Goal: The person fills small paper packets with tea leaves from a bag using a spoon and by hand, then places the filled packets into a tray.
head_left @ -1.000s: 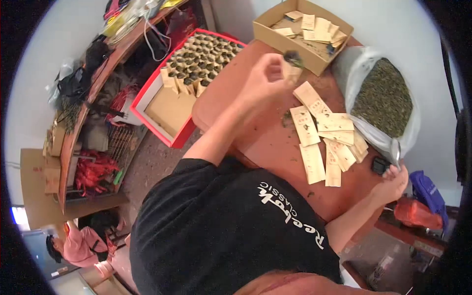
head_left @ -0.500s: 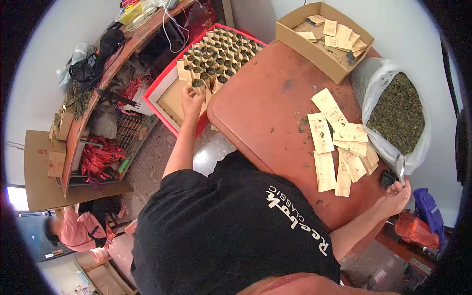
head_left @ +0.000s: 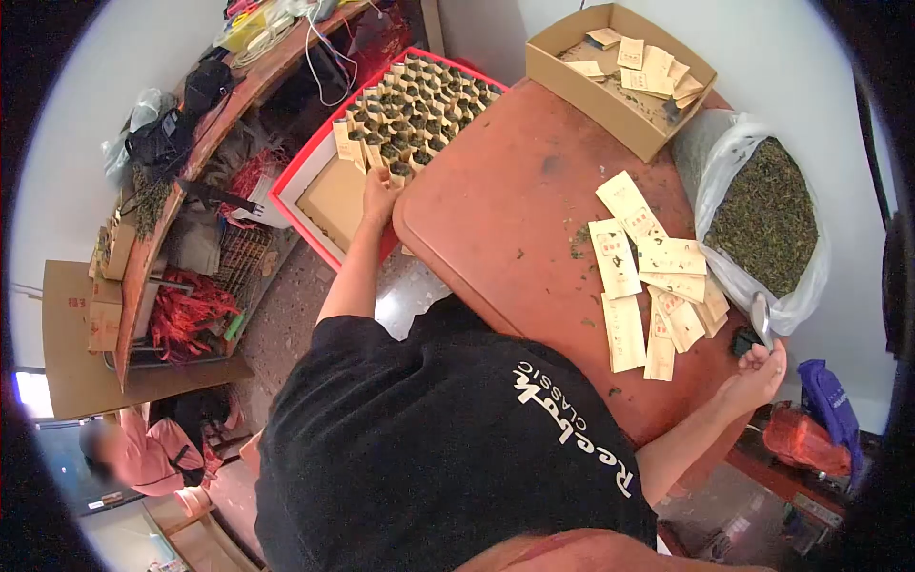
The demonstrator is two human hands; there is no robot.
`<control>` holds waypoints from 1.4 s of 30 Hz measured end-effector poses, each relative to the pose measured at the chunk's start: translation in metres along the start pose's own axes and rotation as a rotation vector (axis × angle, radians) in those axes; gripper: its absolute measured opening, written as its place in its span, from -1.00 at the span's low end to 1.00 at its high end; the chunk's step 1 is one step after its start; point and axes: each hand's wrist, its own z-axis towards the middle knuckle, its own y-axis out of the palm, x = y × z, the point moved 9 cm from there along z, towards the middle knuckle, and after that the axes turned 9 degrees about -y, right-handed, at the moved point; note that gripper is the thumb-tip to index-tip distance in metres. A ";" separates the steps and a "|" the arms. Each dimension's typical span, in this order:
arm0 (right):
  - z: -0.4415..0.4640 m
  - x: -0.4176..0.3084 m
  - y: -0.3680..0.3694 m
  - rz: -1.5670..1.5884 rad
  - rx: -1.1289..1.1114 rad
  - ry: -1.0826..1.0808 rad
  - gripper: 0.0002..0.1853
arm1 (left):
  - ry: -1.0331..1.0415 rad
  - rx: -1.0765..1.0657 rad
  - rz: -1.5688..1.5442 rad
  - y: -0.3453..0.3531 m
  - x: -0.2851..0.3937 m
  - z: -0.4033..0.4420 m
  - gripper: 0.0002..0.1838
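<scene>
My left hand (head_left: 378, 195) is at the near end of the packed rows in a red-rimmed box (head_left: 303, 157), its fingers closed on a paper packet (head_left: 377, 162), which they partly hide. Many open paper packets (head_left: 410, 110) stand upright there, filled with dark green leaves. Over at the right edge of the table, my right hand (head_left: 755, 377) grips a shiny metal spoon (head_left: 760, 316) by its handle, bowl upward. Just past it stands a clear plastic bag (head_left: 710, 195) full of dried leaves (head_left: 767, 224). Flat paper packets (head_left: 617, 257) lie overlapping on the table.
The reddish-brown table (head_left: 496, 191) has scattered leaf bits. A cardboard box (head_left: 600, 95) at the back holds several packets. A small black object (head_left: 745, 340) sits beside the spoon. Left is a cluttered wooden shelf (head_left: 224, 119); a person in pink (head_left: 157, 453) is beyond it.
My left hand has lowered slightly with the packet against the end of the rows. The spoon in my right hand has tipped leftward, and the view has shifted a little.
</scene>
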 end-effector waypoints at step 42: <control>-0.013 -0.011 0.019 -0.085 -0.082 -0.006 -0.75 | 0.429 -0.324 -0.192 0.043 0.216 -0.113 -0.64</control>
